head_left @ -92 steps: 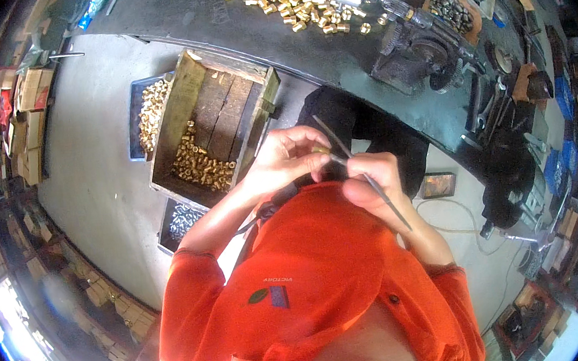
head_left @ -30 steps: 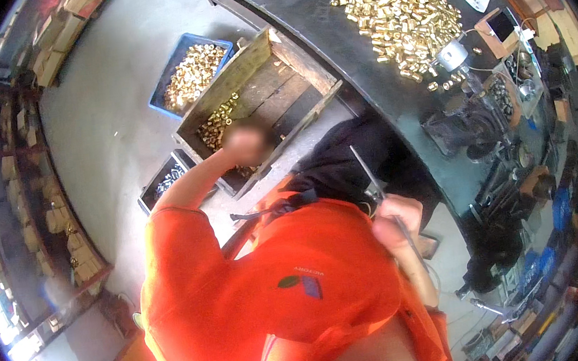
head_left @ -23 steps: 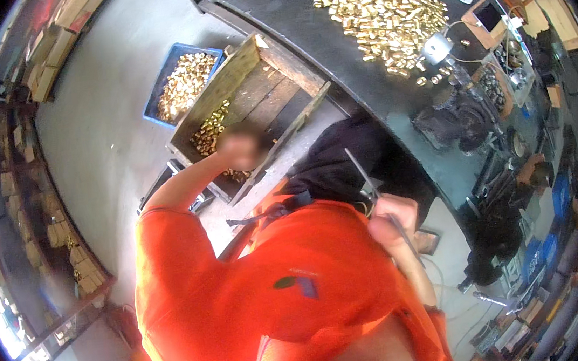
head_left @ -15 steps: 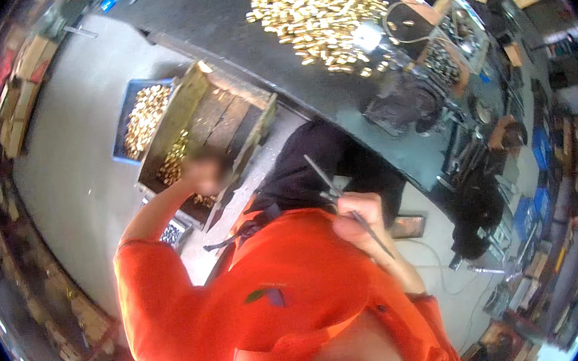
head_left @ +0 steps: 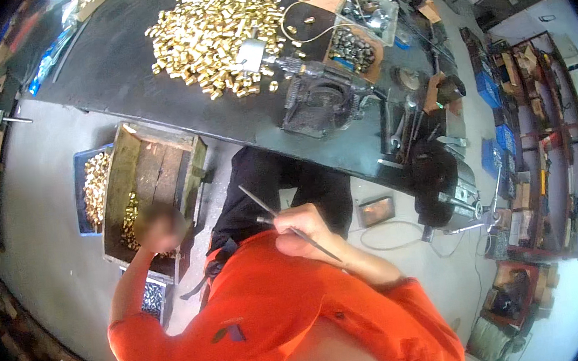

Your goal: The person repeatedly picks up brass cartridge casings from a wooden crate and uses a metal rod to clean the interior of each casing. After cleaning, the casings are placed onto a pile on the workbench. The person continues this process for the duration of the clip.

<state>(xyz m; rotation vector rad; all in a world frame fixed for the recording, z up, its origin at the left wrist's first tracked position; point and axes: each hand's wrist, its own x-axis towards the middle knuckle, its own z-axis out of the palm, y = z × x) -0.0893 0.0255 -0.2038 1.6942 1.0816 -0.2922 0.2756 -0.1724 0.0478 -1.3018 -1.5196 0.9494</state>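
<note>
My left hand (head_left: 161, 233) reaches down into a worn wooden box (head_left: 196, 163), over its near end. A blur covers the fingers, so their grip is hidden. Small brass fittings (head_left: 129, 222) lie along the box's left side, beside that hand. In front of my body, my right hand (head_left: 303, 230) is closed around a thin, dark metal rod (head_left: 256, 199), held at a slant. The rod's two ends stick out past the fist. A short metal piece (head_left: 263, 220) also pokes out by the fingers; its kind is unclear.
A dark workbench (head_left: 109, 79) carries a heap of brass fittings (head_left: 211, 41) and a clamped metal fixture (head_left: 319, 100). Wrenches (head_left: 396, 130) lie at its right. Left of the box, a blue bin (head_left: 85, 195) holds more fittings; a smaller tray (head_left: 153, 297) stands near my left forearm.
The whole view has swung to the right, so bench and box appear further left. My left hand is still in the box, and my right hand still grips the rod.
</note>
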